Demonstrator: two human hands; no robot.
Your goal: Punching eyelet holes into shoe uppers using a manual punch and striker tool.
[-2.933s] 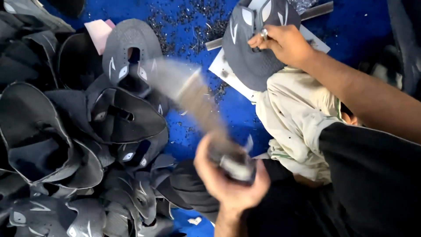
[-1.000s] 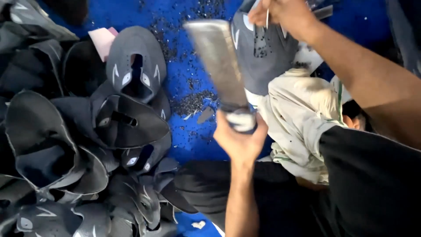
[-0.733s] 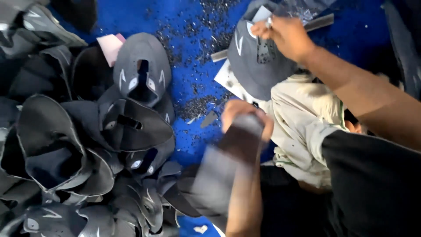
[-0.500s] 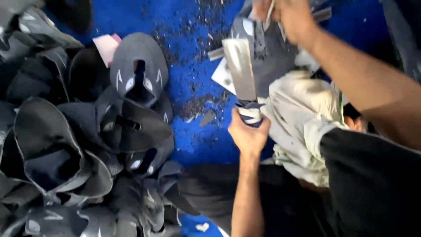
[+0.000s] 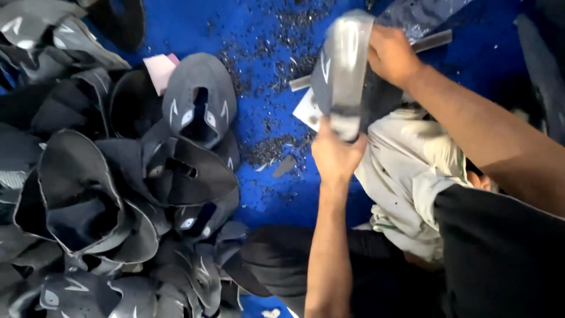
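Note:
My left hand (image 5: 335, 156) grips the handle of a broad metal blade (image 5: 348, 56), which stands blurred over a dark grey shoe upper (image 5: 321, 76). My right hand (image 5: 391, 56) presses on that upper from its right side and holds it against a white board (image 5: 305, 111) and a metal bar (image 5: 429, 40). The blade hides most of the upper.
A big pile of dark grey shoe uppers (image 5: 118, 188) fills the left side. One upper (image 5: 200, 97) lies apart beside a pink piece (image 5: 159, 68). Black scraps (image 5: 271, 150) litter the blue sheet (image 5: 194, 23). A pale cloth (image 5: 412, 171) covers my knee.
My left hand has swung the blade down and up again several times, and it now stands over the upper. My right hand has stayed on the upper.

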